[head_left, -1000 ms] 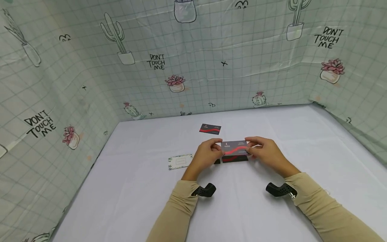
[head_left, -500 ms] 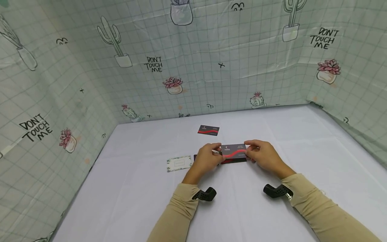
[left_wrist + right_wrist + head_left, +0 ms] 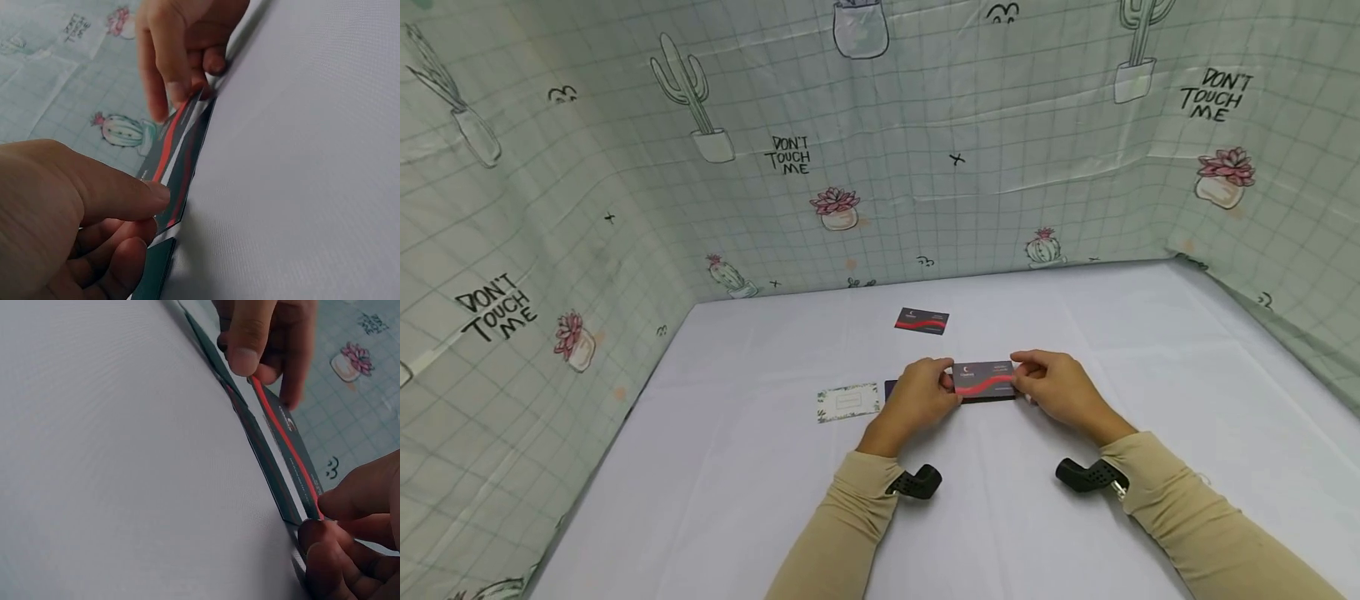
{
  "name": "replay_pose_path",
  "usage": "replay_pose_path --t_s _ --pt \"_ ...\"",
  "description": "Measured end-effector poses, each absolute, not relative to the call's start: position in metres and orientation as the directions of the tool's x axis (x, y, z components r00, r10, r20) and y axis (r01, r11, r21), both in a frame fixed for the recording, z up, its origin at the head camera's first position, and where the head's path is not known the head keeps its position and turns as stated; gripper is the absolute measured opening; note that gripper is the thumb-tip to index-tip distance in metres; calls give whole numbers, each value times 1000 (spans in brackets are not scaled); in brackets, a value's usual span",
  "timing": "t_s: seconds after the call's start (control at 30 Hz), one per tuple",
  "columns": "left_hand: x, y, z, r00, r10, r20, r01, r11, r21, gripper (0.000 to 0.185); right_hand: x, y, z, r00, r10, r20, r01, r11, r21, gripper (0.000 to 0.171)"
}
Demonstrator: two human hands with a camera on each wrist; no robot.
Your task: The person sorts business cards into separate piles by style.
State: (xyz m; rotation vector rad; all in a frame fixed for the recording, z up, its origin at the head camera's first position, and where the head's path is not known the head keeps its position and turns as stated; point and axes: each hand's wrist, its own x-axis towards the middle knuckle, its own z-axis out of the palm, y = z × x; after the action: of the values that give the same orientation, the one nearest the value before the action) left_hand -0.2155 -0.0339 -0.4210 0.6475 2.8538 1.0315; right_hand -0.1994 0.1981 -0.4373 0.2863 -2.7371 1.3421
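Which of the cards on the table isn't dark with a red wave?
The pale card with a leafy border, lying just beside the left hand. The others, including the far card, are dark grey with red.

Both hands sit mid-table [image 3: 1150, 350], and wide bare cloth lies to the right and along the near edge. One card [image 3: 922, 322] lies toward the far edge, and a pale card [image 3: 847, 402] lies just left of the left hand [image 3: 919, 398].

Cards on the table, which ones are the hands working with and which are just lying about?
In hand:
- dark card with red wave, pinched at its ends by the left hand and right hand
- dark stack just beneath it

Lying about:
- second dark card, farther back
- pale floral card, to the left
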Motion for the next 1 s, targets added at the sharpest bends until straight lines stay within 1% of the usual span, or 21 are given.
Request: replay_pose_path --t_s 0.1,0.23,0.37,0.4,0.43,0.57,0.7,0.8,1.0 --pt "-214 -33 -420 -907 412 92 391 739 549 49 -199 198 -438 -979 -136 149 -202 630 -750 38" --pt "-213 -32 -418 -906 419 64 389 762 518 45 -198 198 -437 -979 -149 141 -205 646 -735 38" --pt "-215 -33 -417 -905 424 44 390 781 488 17 -200 196 -438 -972 -168 164 -235 660 -713 37" --pt "-216 -33 -417 -905 423 39 389 787 479 12 -201 195 -439 -970 -172 171 -242 664 -708 37" --pt "-217 -33 -417 -904 425 37 391 791 470 11 -201 195 -439 -969 -174 175 -247 666 -704 37" --pt "-218 -33 -418 -908 419 24 381 800 463 13 -200 193 -439 -970 -170 176 -245 675 -696 37" --pt "-218 -34 -417 -910 413 36 380 797 469 34 -199 193 -438 -971 -162 176 -239 676 -697 36" --pt "-217 -34 -417 -905 420 62 398 789 468 42 -199 193 -439 -971 -160 176 -237 675 -698 36" --pt "-215 -32 -417 -897 433 92 422 773 474 41 -199 194 -440 -972 -154 179 -236 674 -700 34"
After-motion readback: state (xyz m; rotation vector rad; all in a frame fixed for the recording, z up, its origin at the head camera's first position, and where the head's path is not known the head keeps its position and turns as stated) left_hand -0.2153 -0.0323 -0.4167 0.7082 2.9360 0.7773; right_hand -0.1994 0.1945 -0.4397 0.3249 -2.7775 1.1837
